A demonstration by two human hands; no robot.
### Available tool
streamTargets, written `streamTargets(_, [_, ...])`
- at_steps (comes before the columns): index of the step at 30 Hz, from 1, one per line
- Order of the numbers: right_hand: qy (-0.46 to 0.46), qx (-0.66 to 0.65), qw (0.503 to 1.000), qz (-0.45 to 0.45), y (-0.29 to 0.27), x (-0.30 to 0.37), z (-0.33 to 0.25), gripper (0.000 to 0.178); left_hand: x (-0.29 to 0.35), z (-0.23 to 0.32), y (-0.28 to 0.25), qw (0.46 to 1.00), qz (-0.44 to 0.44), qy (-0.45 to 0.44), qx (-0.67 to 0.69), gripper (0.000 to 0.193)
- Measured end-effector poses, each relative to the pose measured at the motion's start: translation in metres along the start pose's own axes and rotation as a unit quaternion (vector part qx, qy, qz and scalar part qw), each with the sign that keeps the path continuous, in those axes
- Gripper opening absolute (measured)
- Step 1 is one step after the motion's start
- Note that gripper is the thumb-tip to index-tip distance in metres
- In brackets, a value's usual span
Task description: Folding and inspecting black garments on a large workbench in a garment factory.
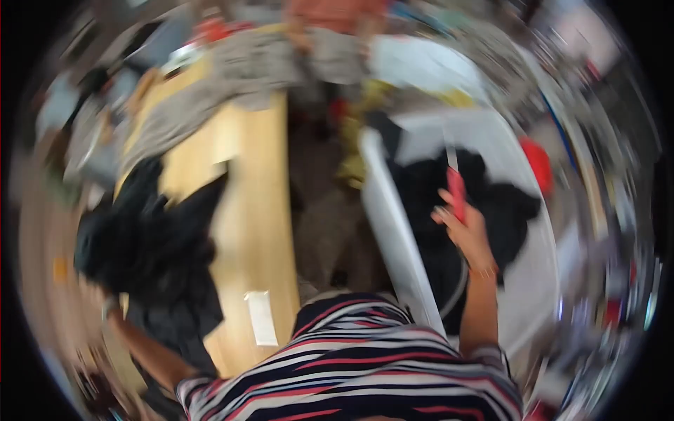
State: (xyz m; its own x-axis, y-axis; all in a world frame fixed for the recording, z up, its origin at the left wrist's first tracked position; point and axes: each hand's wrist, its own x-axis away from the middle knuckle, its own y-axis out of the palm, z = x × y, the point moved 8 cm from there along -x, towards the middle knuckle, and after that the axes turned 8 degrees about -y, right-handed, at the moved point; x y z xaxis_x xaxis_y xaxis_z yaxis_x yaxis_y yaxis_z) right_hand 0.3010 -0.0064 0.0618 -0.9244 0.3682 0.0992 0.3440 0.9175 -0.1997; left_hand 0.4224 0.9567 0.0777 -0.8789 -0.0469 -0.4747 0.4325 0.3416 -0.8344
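Observation:
In my right hand (467, 228) is a slim tool with a red handle (456, 189) and a thin, pale, pointed end. My fingers are closed round the handle, and the tip points away from me. It is above a pile of black cloth (428, 245) inside a white tub (397, 231). My left hand (98, 293) reaches out to the left, at the near edge of a bunched black garment (140, 245) on the wooden table. Blur and the cloth hide the left fingers, so their grip does not show.
A pale wooden table (256, 196) runs away from me, with a white slip (261, 318) near its front. Grey-brown cloth (246, 63) covers its far part. Beyond stands a person in an orange top (335, 14). White fabric (425, 67) and a red object (537, 165) are around the tub.

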Motion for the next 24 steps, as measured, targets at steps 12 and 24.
streamTargets(12, [0.231, 0.277, 0.908, 0.211, -0.168, 0.170, 0.191, 0.033, 0.039, 0.770, -0.135, 0.684, -0.431, 0.300, 0.507, 0.042])
streamTargets(24, [0.398, 0.249, 0.843, 0.264, -0.187, 0.309, 0.265, 0.027, 0.395, 1.084, -0.240, 0.478, -0.371, 0.714, 0.352, 0.043])
